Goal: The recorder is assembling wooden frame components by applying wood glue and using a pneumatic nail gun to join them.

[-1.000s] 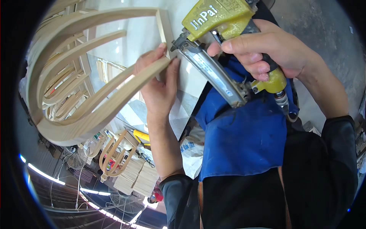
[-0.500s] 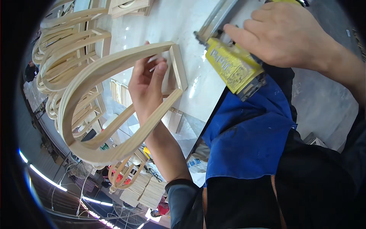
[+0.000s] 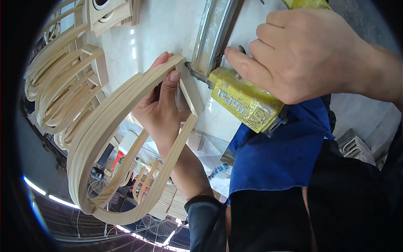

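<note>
My left hand [image 3: 158,103] grips a curved pale wooden frame [image 3: 82,168] near its squared end, thumb inside and fingers behind the upper bar. The frame has bent loops joined to a short straight end piece [image 3: 191,96]. In my right hand [image 3: 308,56] is a yellow nail gun [image 3: 245,101] with a long metal magazine [image 3: 212,38]; its fingers are closed and hide most of the handle. The gun's dark nose is at the upper corner of the frame's end piece; whether it touches cannot be told.
Several similar curved frames [image 3: 63,84] stand at the left on the pale worktable [image 3: 155,35]. Wooden pieces with a round hole [image 3: 111,17] lie at its far side. Stacked flat boards [image 3: 168,197] are beyond my left forearm. My blue apron [image 3: 277,155] is close to the gun.
The nail gun has moved left and down, bringing its nose to the frame's corner. The frame has tilted, and my left hand has closed around its upper bar.
</note>
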The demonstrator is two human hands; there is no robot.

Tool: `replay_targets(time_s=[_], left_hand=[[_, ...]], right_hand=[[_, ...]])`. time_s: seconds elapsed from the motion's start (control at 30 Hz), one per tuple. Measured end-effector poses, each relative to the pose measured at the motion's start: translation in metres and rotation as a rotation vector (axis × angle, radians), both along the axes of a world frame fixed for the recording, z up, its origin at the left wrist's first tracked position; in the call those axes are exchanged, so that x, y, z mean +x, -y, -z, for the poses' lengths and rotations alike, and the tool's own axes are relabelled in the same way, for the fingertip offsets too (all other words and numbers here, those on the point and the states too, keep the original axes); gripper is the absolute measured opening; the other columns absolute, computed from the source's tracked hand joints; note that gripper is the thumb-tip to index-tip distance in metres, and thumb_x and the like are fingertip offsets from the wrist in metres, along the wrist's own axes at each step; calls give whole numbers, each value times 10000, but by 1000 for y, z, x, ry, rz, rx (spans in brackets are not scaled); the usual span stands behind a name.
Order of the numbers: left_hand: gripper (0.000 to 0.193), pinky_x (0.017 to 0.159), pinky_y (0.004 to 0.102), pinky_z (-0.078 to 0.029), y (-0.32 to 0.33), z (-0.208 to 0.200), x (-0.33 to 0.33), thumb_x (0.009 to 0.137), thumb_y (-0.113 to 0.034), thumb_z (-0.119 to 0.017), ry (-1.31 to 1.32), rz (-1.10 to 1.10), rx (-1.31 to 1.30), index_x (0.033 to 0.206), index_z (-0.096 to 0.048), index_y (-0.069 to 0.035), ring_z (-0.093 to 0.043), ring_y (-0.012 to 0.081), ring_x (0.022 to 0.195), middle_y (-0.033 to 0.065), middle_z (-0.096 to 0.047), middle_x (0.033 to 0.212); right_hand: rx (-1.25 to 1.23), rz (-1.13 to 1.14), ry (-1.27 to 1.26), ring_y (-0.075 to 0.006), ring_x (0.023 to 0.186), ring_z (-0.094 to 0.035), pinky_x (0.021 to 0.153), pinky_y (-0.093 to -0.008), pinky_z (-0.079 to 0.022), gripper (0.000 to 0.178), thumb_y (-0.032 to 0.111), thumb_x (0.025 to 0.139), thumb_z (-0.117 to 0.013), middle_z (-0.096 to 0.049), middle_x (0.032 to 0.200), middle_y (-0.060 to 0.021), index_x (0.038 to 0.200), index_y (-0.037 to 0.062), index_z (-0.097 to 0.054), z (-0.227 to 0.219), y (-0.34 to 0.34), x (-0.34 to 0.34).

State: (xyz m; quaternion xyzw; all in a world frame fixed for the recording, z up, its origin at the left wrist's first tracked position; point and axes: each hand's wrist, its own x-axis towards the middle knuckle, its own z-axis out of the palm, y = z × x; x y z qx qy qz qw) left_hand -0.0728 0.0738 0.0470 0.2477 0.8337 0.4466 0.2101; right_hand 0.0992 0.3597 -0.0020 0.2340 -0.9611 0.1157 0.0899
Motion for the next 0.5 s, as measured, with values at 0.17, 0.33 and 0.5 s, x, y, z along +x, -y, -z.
replay_targets(time_s=[0.17,0.33,0.5], left_hand=[[338,1090,363,-579,1,2,2,1032,7,-729,-18,4,-12,1370,-744,11,-754,245,1169,194,-795,1270],[325,1098,365,-576,1,5,0,1036,13,-719,-40,31,-6,1360,-746,17,-753,249,1169,198,-795,1267],[322,1100,367,-575,2,5,-1,1037,13,-718,-52,38,2,1358,-746,21,-753,251,1170,197,-794,1267]], right_hand=[[-55,17,27,-239,566,-666,508,-323,-527,181,126,998,-651,-708,707,-93,1088,-29,-674,8,-1,6],[-99,32,42,-249,578,-673,524,-330,-535,180,130,995,-657,-713,720,-99,1087,-24,-667,6,-1,2],[-131,45,55,-260,591,-679,540,-336,-544,181,134,991,-662,-719,733,-104,1087,-20,-661,9,-5,2]])
